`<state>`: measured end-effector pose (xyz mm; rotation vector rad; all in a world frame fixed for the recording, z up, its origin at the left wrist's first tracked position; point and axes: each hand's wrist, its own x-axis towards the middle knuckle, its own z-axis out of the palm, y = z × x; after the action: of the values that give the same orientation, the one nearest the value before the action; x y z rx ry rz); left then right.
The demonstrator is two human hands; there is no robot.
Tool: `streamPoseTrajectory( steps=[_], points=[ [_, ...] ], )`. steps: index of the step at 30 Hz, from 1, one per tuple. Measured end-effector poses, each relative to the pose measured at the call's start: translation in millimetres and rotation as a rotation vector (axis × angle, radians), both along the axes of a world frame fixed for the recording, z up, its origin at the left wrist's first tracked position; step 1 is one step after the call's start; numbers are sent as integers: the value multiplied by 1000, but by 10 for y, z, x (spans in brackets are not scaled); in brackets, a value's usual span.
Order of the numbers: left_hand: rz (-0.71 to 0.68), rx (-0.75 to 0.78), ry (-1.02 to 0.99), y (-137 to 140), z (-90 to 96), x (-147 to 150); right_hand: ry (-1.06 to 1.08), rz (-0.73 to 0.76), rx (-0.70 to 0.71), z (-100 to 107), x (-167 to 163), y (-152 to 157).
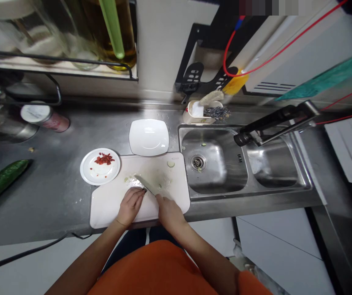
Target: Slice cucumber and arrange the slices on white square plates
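My right hand (169,212) is wrapped round the handle of a kitchen knife (147,184), whose blade slants up and to the left just above the white cutting board (107,209). Beside the blade, the fingers of my left hand (129,205) are curled together on the board. Something small and dark shows at their tips, too hidden to name. A round cucumber slice (170,164) lies near the board's upper right corner. Small pale green bits and wet patches are scattered around the blade.
Behind the board stands a white square plate (149,137). To its left, a round plate (85,168) carries chopped red pieces. A whole cucumber (1,182) lies far left, near a canister (45,116). At right is a double sink (219,180) with a black faucet (265,125).
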<state>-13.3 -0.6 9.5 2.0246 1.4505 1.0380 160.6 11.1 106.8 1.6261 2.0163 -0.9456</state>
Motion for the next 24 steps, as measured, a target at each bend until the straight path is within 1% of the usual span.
streamPoseTrajectory(
  steps=[4, 8, 11, 24],
  points=[
    [21, -5, 15, -14, -1, 6, -39, -33, -24, 97, 42, -33],
    [30, -8, 44, -10, 8, -1, -61, 3, -71, 220, 35, -103],
    [35, 11, 48, -10, 11, -2, -65, 6, -70, 278, 32, -148],
    [31, 5, 73, -39, -25, -14, -70, 21, -48, 320, 68, -184]
  ],
)
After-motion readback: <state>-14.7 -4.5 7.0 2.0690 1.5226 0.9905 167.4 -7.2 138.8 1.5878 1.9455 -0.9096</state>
